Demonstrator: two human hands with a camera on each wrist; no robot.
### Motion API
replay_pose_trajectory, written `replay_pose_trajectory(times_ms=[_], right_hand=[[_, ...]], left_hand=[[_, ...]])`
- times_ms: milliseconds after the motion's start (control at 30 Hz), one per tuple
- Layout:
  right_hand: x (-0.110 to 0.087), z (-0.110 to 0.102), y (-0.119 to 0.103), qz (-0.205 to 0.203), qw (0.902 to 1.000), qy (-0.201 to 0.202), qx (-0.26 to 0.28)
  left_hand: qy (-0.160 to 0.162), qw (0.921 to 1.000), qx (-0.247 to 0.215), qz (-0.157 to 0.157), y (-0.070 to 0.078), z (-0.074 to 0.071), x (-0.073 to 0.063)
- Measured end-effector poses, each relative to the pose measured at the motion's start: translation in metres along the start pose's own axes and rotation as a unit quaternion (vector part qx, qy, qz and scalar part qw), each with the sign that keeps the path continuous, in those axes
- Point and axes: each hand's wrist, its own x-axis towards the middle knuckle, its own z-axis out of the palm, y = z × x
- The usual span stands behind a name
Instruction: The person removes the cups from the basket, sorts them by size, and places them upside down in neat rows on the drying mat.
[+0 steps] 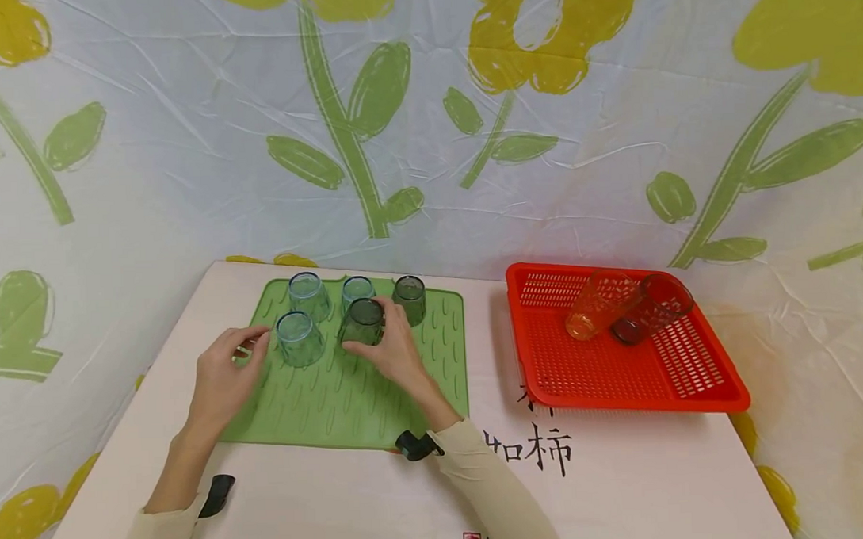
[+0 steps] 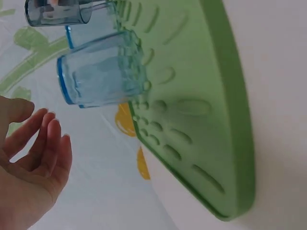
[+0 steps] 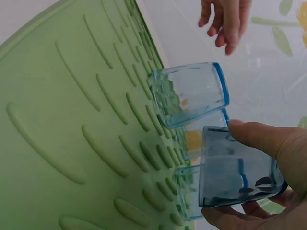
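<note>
My right hand [image 1: 394,346] grips a smoky grey glass [image 1: 362,323] between thumb and fingers over the green mat [image 1: 379,406]. In the right wrist view, a gap shows between this grey glass [image 3: 235,167] and the mat. My left hand [image 1: 224,376] hovers by the mat's left edge, its fingers loosely bent with nothing between them. Nearest to it stands a blue-rimmed clear glass [image 1: 300,339], apart from the fingertips in the left wrist view. Behind are two more blue-rimmed glasses, one at back left [image 1: 309,296] and one partly hidden [image 1: 357,288], plus a second grey glass [image 1: 409,299].
On the right of the table sits a red plastic basket [image 1: 593,403] with slotted sides. An orange-tinted glass [image 1: 593,311] and a dark glass [image 1: 654,309] lean inside it. A flower-printed cloth [image 1: 427,143] hangs right behind the table.
</note>
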Motion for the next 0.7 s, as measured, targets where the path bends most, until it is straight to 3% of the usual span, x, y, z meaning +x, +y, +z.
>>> replay_pose_trajectory(times_ms=[267, 500, 700], right_hand=[[0.002, 0.009, 0.003, 0.004, 1.0000, -0.005, -0.003], [0.001, 0.016, 0.005, 0.021, 0.9995, -0.020, 0.009], [0.002, 0.022, 0.007, 0.032, 0.9989, -0.025, 0.024]], left_hand=[[-0.058, 0.9974, 0.037, -0.023, -0.019, -0.003, -0.009], [-0.121, 0.9866, 0.090, -0.063, -0.031, -0.007, -0.014], [-0.156, 0.9779, 0.113, -0.082, -0.041, -0.011, -0.018]])
